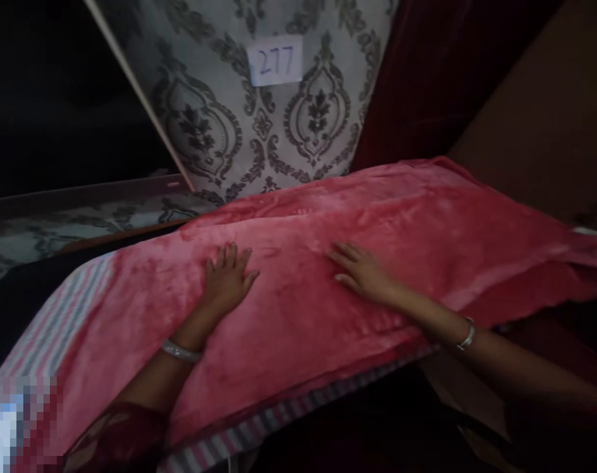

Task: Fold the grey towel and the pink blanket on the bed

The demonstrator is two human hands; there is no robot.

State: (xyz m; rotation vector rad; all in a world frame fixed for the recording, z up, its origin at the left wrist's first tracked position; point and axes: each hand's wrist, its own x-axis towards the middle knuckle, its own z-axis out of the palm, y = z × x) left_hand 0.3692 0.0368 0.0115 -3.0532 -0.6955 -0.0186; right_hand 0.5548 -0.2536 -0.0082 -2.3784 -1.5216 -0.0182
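The step in hand looks like smoothing: both palms lie flat on a plush pink blanket [377, 236] that is draped over a raised, padded surface, and neither hand grips any of the cloth. The left hand [226, 279] is spread, fingers fanned slightly and pointing away from the body, palm down and pressed onto the pile; its forearm comes up from the lower left with a silver bangle [180, 350] at the wrist and a dark red patterned sleeve [121, 437] further back. The right hand [362, 270] also lies open and flat, fingers held closer together and pointing leftward toward the other hand, with a clear gap of blanket between them; its arm stretches in from the lower right, nearly straight, with a thin bracelet [468, 335] on the wrist. The blanket runs under both palms, reaches well beyond the right hand toward a folded, thicker edge, and ends a little to the left of the left hand, where a pink-and-grey striped cloth [62, 315] shows beneath it and along the near hem below the wrists. Judging from this, a further pass would call for light, even pressure and a sliding of the palms outward, since the pile shows streaks near the fingers. Beyond the fingertips stands a grey damask-patterned panel [229, 125] bearing a paper label marked 277 [275, 61].
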